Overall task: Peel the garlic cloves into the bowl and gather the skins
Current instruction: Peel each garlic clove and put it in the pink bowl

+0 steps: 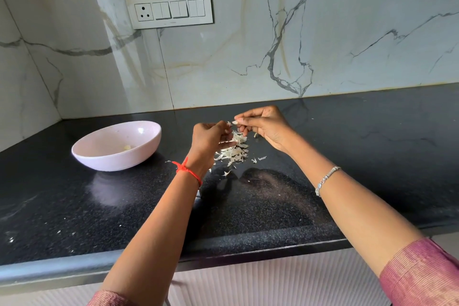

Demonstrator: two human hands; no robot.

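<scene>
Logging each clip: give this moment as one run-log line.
step: peeling | left hand: grips garlic clove | right hand: pinches skin strip | bowl: one peeled clove | skin pile: on counter

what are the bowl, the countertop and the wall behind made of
Bowl: pale pink, smooth, faintly speckled, with a glossy highlight, so glazed ceramic or melamine; cannot tell which. Countertop: black polished stone, likely granite, from its fine flecks and reflections. Wall: glossy white marble-look slabs or tiles with grey veins and visible joints.
</scene>
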